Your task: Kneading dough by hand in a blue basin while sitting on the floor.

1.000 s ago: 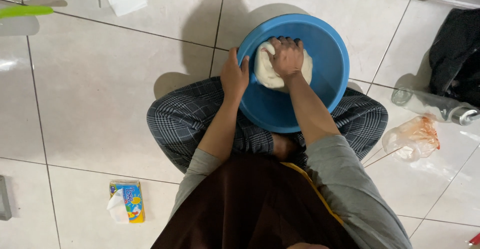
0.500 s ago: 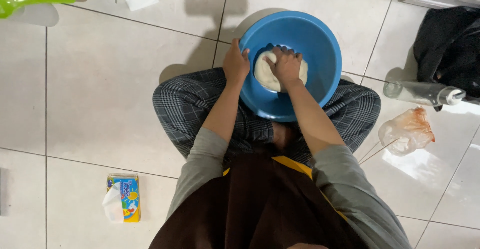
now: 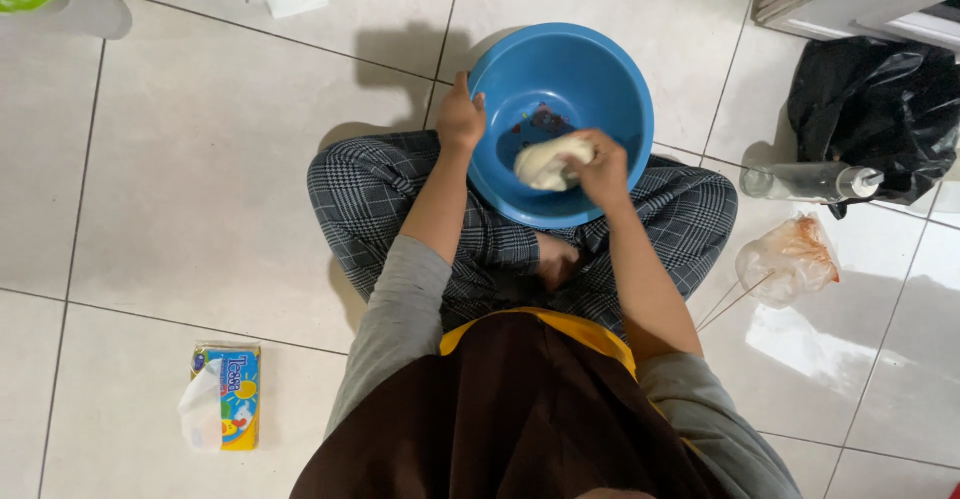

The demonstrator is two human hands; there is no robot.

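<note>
Pale soft dough lump [image 3: 545, 163] sits inside the round blue plastic basin [image 3: 610, 69], which rests on crossed legs so both hands reach it. Left hand [image 3: 459, 119] clamps the basin's left rim, steadying it. Right hand [image 3: 600, 167] curls closed on the dough. Versus 0.5 s ago: dough now lower in the basin, right hand beside it, not on top.

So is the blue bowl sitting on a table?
No, the blue bowl rests down on the person's crossed legs above the tiled floor, with the left hand gripping its rim and the right hand on the dough.
</note>
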